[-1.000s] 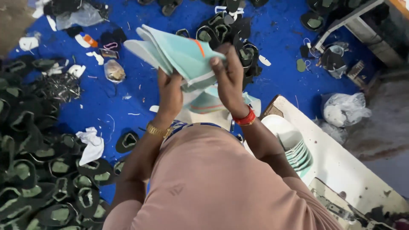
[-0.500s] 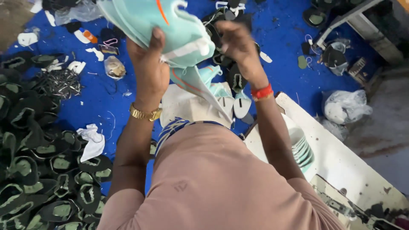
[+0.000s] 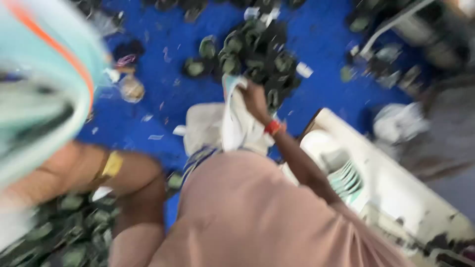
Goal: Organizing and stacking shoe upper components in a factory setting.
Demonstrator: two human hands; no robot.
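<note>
Blue floor point(image 3: 316, 44) strewn with dark cut pieces point(image 3: 257, 54); right hand point(image 3: 255, 99) clenched on white cloth point(image 3: 237, 123); left hand's grip hidden behind blurred turquoise sheets point(image 3: 44, 84), cannot tell.

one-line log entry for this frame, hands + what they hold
left hand: hidden behind raised mint sheets | right hand: gripping white pieces | floor: blue, dark cutouts | view: blurred

Mint sheets point(image 3: 44, 99), orange stripe; blue floor point(image 3: 321, 39); red wristband point(image 3: 271, 127).
</note>
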